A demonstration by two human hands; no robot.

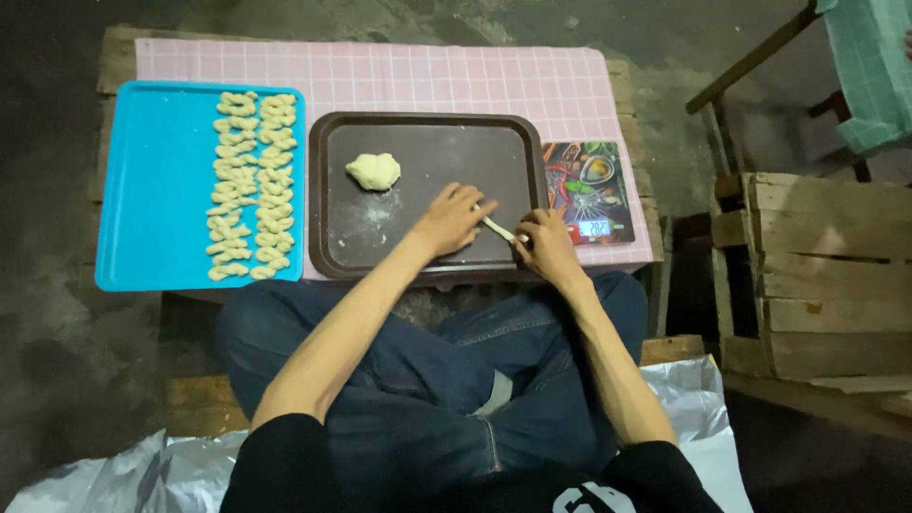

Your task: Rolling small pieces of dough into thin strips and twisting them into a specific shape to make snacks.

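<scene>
- A person sits cross-legged in dark blue jeans, seen from above, at a low desk covered by a pink checked cloth.
- In the middle of the desk lies a dark brown tray, rectangular with rounded corners, its smooth surface dusted with pale flour.
- The left hand lies flat on the tray's near right part, fingers spread and open, pressing on one end of a thin rope of dough.
- The dough rope is pale cream, slim and soft-looking, lying aslant between the two hands near the tray's front right edge.
- The right hand rests at the tray's right rim, fingers curled closed around the other end of the rope.
- A rounded, lumpy ball of the same pale dough sits on the far left part of the tray, well apart from both hands.
- To the left, touching the brown tray, is a bright blue plastic tray holding two long columns of small curled dough pieces, each bent like a little crescent.
- Just right of the brown tray sits a flat kitchen scale with a colourful printed glass top and a lit blue display.
- Rough wooden crates stand at the right; crinkled silver sheeting lies under the person.
</scene>
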